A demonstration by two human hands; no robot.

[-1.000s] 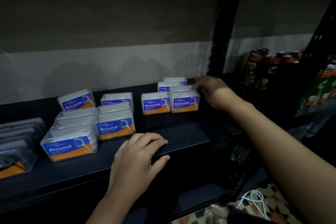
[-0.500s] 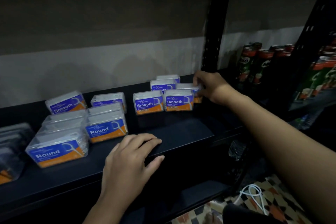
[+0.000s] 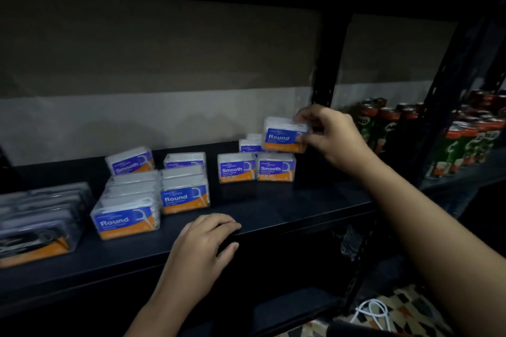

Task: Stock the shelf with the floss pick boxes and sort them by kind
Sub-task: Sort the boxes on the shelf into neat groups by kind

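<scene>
**Round box held above the Smooth group at the shelf's right end**

The right hand (image 3: 332, 135) pinches a clear box labelled Round (image 3: 284, 134) by its right end, thumb low on the front and fingers curled over the top. This held Round box hangs in the air, lifted clear of the boards, above and just behind two front Smooth boxes (image 3: 276, 167) that stand side by side near the right end of the black shelf (image 3: 287, 213). Behind these two, partly hidden by the held box, are further boxes of the same make (image 3: 250, 145); their labels cannot be read.

The left hand (image 3: 204, 243) lies palm down on the shelf's front edge, near its middle, fingers loosely bent over the lip and holding nothing.

Toward the left half of the shelf stand two rows of Round boxes (image 3: 184, 197), running from the front edge backward, the left row ending nearest the front edge. Behind them, close to the back edge, a tilted Smooth box (image 3: 131, 161) and another box (image 3: 184, 160) with an unreadable label stand next to each other. At the far left end lie dark packs with orange bases (image 3: 38, 223), blurred.

Beyond the black upright post (image 3: 327, 68), on the neighbouring shelf to the right, are green and red drink cans (image 3: 383, 126). A white cord (image 3: 373, 310) lies on the patterned floor below.
</scene>
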